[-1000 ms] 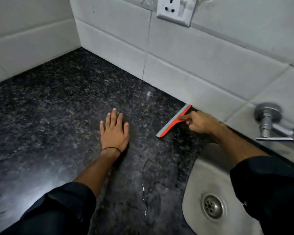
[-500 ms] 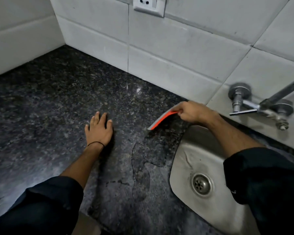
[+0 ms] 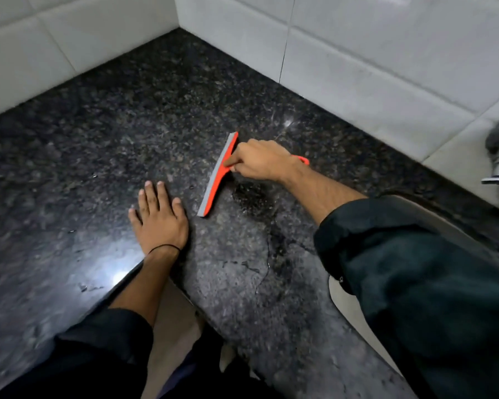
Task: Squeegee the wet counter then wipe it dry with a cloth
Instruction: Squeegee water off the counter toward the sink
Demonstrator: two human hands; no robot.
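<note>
Head view, my right hand (image 3: 260, 161) clenched around the orange squeegee (image 3: 217, 175), its blade on the dark granite counter (image 3: 84, 156) mid-surface, wet patch (image 3: 252, 195) just beside it, my left hand (image 3: 159, 218) spread flat near the front edge

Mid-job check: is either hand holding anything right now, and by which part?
The right hand grips the orange squeegee by its handle, just behind the blade. The left hand holds nothing; it lies flat on the counter.
</note>
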